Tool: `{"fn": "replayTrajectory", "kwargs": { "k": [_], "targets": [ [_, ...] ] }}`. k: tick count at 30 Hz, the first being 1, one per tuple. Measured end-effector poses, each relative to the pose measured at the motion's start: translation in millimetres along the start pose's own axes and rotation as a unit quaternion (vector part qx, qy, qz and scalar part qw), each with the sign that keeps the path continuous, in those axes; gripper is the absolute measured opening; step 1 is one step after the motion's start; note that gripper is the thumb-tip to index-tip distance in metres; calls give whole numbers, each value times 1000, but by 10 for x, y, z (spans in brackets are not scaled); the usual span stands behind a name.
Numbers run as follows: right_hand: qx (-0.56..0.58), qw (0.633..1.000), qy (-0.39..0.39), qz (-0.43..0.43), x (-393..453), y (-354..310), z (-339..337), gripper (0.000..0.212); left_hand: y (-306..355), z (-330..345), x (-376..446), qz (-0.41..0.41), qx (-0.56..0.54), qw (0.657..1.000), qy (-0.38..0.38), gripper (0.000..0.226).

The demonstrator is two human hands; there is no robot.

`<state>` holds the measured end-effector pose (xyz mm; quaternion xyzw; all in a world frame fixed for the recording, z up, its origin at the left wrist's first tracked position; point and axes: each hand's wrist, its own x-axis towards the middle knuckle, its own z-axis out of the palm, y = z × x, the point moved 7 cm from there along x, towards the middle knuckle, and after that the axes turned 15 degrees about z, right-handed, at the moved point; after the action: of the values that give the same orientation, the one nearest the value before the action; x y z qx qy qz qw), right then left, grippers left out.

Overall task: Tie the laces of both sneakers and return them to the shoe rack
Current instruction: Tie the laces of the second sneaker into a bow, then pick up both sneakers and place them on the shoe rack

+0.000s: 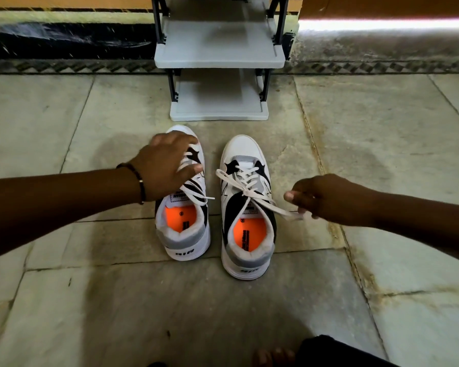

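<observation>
Our left hand [167, 165] lies spread on the left white leather sneaker [183, 202] | right hand [326, 198] pinches the right sneaker's [247, 207] flat white lace [273, 206] | grey plastic shoe rack [219, 59] behind, on stone floor [382, 128]

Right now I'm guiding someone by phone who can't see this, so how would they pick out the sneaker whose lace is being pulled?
Start at the grey shoe rack against the wall; two white sneakers stand on the floor before it, heels toward the camera. It is the right sneaker, farther from the rack. Its lace stretches sideways into the pinching right hand, while the left hand rests over the other sneaker.
</observation>
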<state>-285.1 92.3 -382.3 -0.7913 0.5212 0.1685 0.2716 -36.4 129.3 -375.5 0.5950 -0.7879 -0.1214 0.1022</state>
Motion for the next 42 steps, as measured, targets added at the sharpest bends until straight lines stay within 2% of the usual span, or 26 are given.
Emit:
{"fn": "replayTrajectory", "kwargs": {
  "k": [3, 4, 6, 8, 10, 12, 14, 16, 18, 22, 24, 26, 29, 31, 33, 35, 37, 40, 42],
  "targets": [
    [150, 982, -93, 73, 54, 30, 139, 54, -228, -1, -323, -146, -91, 984, 49, 85],
    [185, 970, -127, 93, 42, 17, 216, 58, -303, 73, -466, -218, -164, 961, 53, 93],
    [241, 940, -201, 136, -8, -6, 407, 69, -342, 308, -761, -355, -325, 876, 46, 104],
    [282, 910, -264, 151, -70, -78, 590, 65, -259, 545, -958, -409, -409, 816, -1, 106],
    [327, 891, -275, 156, -95, -166, 707, 50, -96, 697, -991, -393, -475, 787, -34, 92],
    [369, 882, -243, 166, -58, -200, 746, 38, 38, 717, -890, -349, -499, 792, -38, 74],
    [392, 884, -201, 156, -12, -235, 708, 29, 116, 704, -787, -318, -502, 804, -35, 79],
    [378, 902, -164, 125, 27, -261, 628, 25, 193, 712, -732, -301, -498, 813, -36, 88],
    [358, 918, -131, 107, 61, -248, 566, 30, 220, 720, -730, -296, -480, 825, -36, 88],
    [324, 937, -90, 93, 133, -219, 520, 40, 218, 718, -751, -290, -488, 823, -25, 97],
    [298, 949, -58, 86, 183, -212, 496, 45, 203, 749, -756, -277, -491, 826, -11, 94],
    [272, 959, -25, 79, 208, -195, 485, 52, 197, 779, -761, -262, -493, 829, 22, 84],
    [308, 949, -15, 72, 243, -226, 585, 56, 161, 805, -799, -269, -480, 828, 107, 71],
    [338, 939, 2, 66, 310, -283, 624, 61, 153, 833, -848, -293, -476, 812, 168, 66],
    [385, 920, 23, 71, 443, -345, 631, 71, 146, 908, -850, -315, -499, 780, 209, 67],
    [436, 895, 49, 83, 549, -364, 657, 70, 127, 1007, -860, -341, -529, 744, 227, 70],
    [460, 880, 70, 96, 555, -385, 692, 68, 140, 1014, -853, -353, -545, 725, 228, 73],
    [440, 888, 74, 114, 549, -388, 702, 70, 149, 1003, -805, -374, -574, 693, 225, 80],
    [411, 902, 59, 121, 579, -400, 710, 71, 177, 1020, -784, -396, -574, 686, 208, 85]
  ]
}}
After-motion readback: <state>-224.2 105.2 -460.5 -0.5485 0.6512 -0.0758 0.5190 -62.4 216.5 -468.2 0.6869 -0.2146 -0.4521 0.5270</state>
